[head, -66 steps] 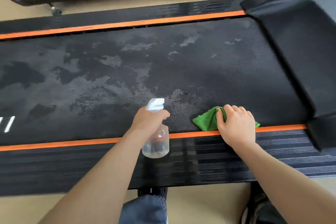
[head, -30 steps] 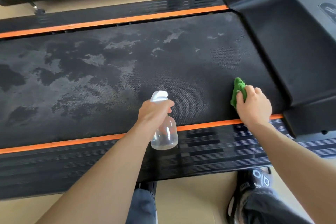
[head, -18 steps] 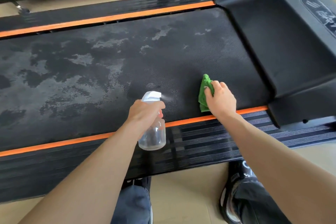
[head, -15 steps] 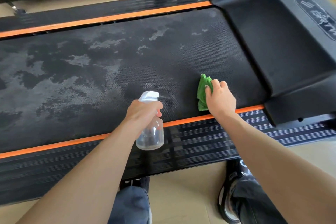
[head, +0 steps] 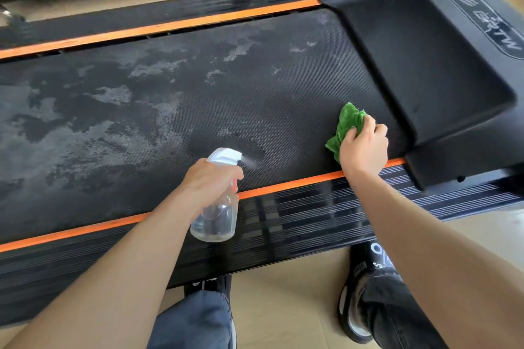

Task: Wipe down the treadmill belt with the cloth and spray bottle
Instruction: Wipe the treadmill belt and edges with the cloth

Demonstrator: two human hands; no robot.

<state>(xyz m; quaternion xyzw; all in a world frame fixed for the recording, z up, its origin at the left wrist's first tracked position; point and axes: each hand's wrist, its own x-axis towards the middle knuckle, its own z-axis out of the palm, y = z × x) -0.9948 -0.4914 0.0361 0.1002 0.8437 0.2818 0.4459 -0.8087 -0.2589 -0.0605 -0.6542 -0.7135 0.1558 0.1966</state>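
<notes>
A fresh mist is being sprayed from the spray bottle [head: 214, 208], gripped by the left hand [head: 208, 178]; the green cloth [head: 344, 129], clutched by the right hand [head: 364, 147], has been swept right toward the motor cover [head: 425, 65], leaving the treadmill belt [head: 170, 110] darker there.

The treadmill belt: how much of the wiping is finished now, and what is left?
Partly done. The belt looks evenly dark at its right end. The right hand presses the green cloth there, while the left hand squeezes mist from the spray bottle. Grey blotches on the middle and left remain.
</notes>
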